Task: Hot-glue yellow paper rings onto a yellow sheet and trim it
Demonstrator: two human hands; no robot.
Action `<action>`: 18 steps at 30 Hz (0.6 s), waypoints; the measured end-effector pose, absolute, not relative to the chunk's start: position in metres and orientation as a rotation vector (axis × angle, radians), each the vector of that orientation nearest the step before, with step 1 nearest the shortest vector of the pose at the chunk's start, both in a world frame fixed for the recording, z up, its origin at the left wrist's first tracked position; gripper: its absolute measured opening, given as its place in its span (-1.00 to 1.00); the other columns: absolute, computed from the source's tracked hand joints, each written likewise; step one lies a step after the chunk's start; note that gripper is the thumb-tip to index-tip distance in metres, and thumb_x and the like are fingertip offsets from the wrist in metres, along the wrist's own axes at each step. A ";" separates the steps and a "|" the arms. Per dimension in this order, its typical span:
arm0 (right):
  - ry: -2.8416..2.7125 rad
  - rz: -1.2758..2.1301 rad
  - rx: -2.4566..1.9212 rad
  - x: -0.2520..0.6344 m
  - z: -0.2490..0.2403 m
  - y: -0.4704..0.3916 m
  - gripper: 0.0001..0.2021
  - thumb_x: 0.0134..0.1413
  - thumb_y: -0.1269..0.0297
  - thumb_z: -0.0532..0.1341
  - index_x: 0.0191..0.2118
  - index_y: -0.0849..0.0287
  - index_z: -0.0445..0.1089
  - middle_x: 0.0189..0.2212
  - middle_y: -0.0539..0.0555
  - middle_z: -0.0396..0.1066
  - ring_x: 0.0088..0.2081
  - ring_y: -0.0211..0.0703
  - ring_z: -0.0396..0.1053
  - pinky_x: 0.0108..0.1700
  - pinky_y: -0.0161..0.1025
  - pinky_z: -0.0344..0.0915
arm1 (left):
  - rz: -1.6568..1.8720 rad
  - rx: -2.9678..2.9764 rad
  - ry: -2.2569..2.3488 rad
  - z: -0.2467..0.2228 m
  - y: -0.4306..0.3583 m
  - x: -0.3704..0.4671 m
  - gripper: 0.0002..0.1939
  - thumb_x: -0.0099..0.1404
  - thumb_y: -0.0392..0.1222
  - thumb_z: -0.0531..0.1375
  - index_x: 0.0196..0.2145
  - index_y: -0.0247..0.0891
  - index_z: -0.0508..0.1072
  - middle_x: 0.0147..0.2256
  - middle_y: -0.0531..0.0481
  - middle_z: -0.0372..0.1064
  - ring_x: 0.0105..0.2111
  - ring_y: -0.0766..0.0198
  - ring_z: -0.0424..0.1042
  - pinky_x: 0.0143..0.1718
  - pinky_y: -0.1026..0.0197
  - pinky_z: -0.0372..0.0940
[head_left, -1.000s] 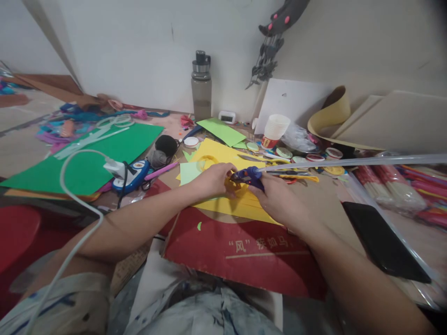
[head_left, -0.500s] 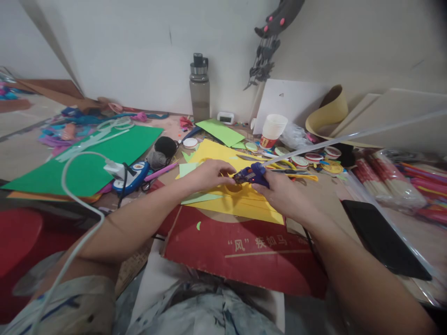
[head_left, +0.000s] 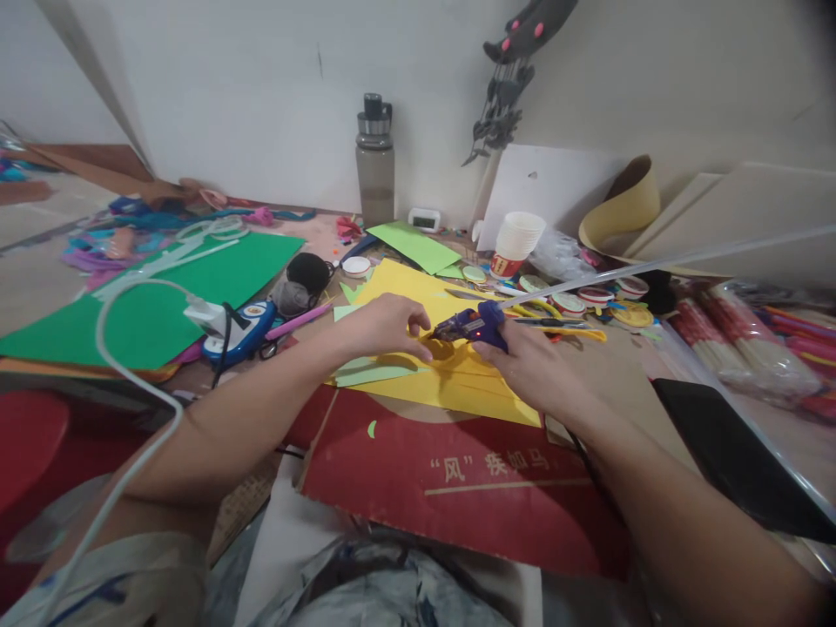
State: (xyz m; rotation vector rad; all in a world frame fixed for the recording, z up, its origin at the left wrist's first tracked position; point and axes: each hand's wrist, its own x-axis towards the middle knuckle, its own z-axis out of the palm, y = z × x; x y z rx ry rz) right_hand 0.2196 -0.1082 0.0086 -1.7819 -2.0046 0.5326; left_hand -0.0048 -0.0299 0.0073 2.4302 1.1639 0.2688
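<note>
In the head view, the right hand (head_left: 532, 366) grips a blue glue gun (head_left: 482, 326) with a clear glue stick (head_left: 588, 280) at its back. The left hand (head_left: 385, 329) half-curls near the nozzle, its hold unclear. Over yellow paper (head_left: 500, 405), gluing seems under way; no finished joint is discernible, and what remains is unclear.

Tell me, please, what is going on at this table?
A person grips a dark blue glue gun in the right hand; a long clear stick extends from its rear. The left hand, its fingers curved, is beside the nozzle, above yellow paper. Whether it pinches anything is unclear. The paper lies partly over red cardboard.
</note>
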 end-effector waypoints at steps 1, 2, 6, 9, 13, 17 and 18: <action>-2.011 0.535 -1.793 0.220 0.007 -0.107 -0.78 0.27 0.20 0.14 -0.10 0.19 0.43 -0.15 0.19 0.54 -0.10 -0.02 0.45 -0.12 -0.23 0.27 | 0.241 2.437 1.176 0.008 -0.032 -0.003 -0.55 0.00 0.02 0.44 -0.18 -0.24 0.60 -0.27 0.00 0.57 -0.30 0.23 0.48 -0.36 0.28 0.20; -2.017 0.549 -1.801 0.219 0.007 -0.106 -0.79 0.26 0.20 0.14 -0.13 0.19 0.43 -0.15 0.18 0.54 -0.11 -0.02 0.45 -0.13 -0.23 0.27 | 0.211 2.436 1.195 0.008 -0.034 -0.001 -0.56 -0.01 0.00 0.44 -0.18 -0.24 0.59 -0.28 0.01 0.56 -0.31 0.22 0.48 -0.37 0.28 0.20; -2.021 0.674 -1.832 0.218 0.011 -0.104 -0.84 0.21 0.26 0.17 -0.22 0.22 0.44 -0.23 0.16 0.54 -0.22 -0.07 0.43 -0.21 -0.24 0.25 | 0.178 2.367 1.254 0.007 -0.037 0.004 -0.62 0.00 -0.13 0.41 -0.18 -0.24 0.56 -0.31 0.03 0.56 -0.33 0.23 0.50 -0.37 0.27 0.22; -2.012 0.759 -1.856 0.220 0.020 -0.104 -0.86 0.18 0.26 0.19 -0.26 0.21 0.44 -0.29 0.11 0.53 -0.30 -0.11 0.41 -0.28 -0.27 0.23 | 0.222 2.328 1.294 0.001 -0.035 0.004 -0.48 -0.04 -0.11 0.44 -0.10 -0.26 0.51 -0.29 0.00 0.57 -0.31 0.20 0.52 -0.34 0.25 0.25; -2.037 0.784 -1.865 0.226 0.030 -0.105 -0.87 0.17 0.27 0.20 -0.29 0.20 0.44 -0.31 0.10 0.53 -0.31 -0.12 0.40 -0.29 -0.27 0.23 | 0.239 2.312 1.319 -0.001 -0.031 -0.002 -0.40 -0.09 -0.07 0.47 -0.09 -0.26 0.43 -0.30 0.00 0.56 -0.30 0.17 0.52 -0.37 0.24 0.25; -2.032 0.635 -1.896 0.226 0.033 -0.108 -0.87 0.19 0.26 0.20 -0.30 0.20 0.44 -0.29 0.12 0.53 -0.29 -0.11 0.41 -0.29 -0.28 0.22 | 0.214 2.278 1.348 0.007 -0.032 -0.006 -0.45 -0.08 -0.08 0.48 -0.17 -0.26 0.41 -0.32 0.00 0.55 -0.32 0.19 0.52 -0.38 0.25 0.25; -2.028 0.621 -1.902 0.225 0.033 -0.108 -0.87 0.20 0.26 0.20 -0.30 0.19 0.44 -0.28 0.12 0.54 -0.28 -0.10 0.42 -0.29 -0.28 0.22 | 0.217 2.279 1.342 0.009 -0.032 -0.006 -0.48 -0.08 -0.10 0.47 -0.18 -0.26 0.40 -0.29 -0.01 0.55 -0.32 0.20 0.52 -0.37 0.26 0.25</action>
